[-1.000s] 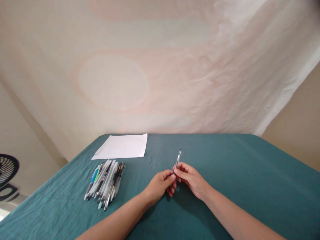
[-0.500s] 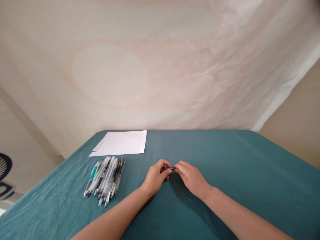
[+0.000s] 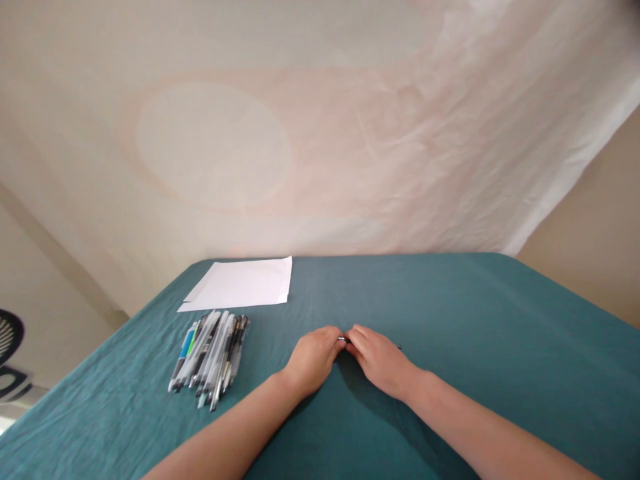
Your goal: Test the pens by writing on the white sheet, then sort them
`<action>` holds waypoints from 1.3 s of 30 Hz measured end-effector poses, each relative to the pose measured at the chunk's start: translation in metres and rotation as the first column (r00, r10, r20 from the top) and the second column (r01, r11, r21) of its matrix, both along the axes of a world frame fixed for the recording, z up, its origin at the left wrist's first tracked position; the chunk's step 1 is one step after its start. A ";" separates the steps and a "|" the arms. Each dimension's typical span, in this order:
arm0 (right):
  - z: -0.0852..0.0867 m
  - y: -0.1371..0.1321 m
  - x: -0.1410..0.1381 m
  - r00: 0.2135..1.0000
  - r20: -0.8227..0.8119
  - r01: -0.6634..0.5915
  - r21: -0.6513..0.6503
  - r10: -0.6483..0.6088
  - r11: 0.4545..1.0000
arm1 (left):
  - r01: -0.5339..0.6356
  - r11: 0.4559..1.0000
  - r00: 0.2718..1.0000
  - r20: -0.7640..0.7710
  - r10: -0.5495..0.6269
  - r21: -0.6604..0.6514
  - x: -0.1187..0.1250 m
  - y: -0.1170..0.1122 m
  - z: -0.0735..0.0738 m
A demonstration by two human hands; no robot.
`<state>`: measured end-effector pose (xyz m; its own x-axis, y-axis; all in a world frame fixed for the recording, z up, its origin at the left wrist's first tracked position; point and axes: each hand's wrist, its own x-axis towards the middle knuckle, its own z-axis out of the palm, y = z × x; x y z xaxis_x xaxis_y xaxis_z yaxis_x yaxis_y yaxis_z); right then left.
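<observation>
A pen point(image 3: 343, 339) is held between two bare hands over the middle of a cloth-covered table point(image 3: 450, 300), only a short, dark and silvery stretch of it showing between the fingertips. The left hand point(image 3: 314, 355) pinches it from one side, fingers curled, while the right hand point(image 3: 380, 358) closes around it from the other, the two sets of fingertips nearly meeting; a small dark tip pokes out beyond the right hand, and the rest is hidden by the fingers. To the left of the hands lies a pile of pens point(image 3: 213, 357), mostly clear and black, with one blue and green among them at its left edge. Behind the pile, near the table's far edge, rest sheets of white paper point(image 3: 240, 283). A pale cloth point(image 3: 330, 147) hangs behind the green-topped table, and part of a black fan point(image 3: 9, 337) shows at far left
</observation>
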<state>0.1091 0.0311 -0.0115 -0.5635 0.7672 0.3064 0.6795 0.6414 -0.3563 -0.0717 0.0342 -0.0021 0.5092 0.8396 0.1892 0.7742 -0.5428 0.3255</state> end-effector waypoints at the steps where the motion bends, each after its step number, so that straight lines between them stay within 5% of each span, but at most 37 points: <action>1: 0.000 0.000 0.000 1.000 0.012 -0.004 0.003 0.004 1.000 | 0.006 1.000 1.000 -0.017 -0.006 0.006 0.000 0.000 -0.001; 23: 0.006 -0.001 0.004 0.994 0.064 0.090 -0.024 -0.088 0.996 | -0.005 1.000 0.994 -0.107 0.008 0.027 0.001 0.000 0.001; 31: 0.005 0.001 0.003 0.983 0.076 0.171 -0.070 -0.166 0.983 | -0.322 0.927 0.909 -0.212 0.360 0.193 -0.040 0.035 0.009; 39: 0.007 -0.001 0.006 0.986 0.078 0.152 -0.074 -0.147 0.986 | -0.430 0.879 0.843 -0.258 0.473 0.208 -0.060 0.045 -0.004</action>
<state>0.1155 0.0304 -0.0041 -0.4591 0.8647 0.2040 0.7912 0.5023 -0.3487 -0.1319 0.0795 -0.0061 0.1298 0.9665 0.2213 0.9913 -0.1319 -0.0055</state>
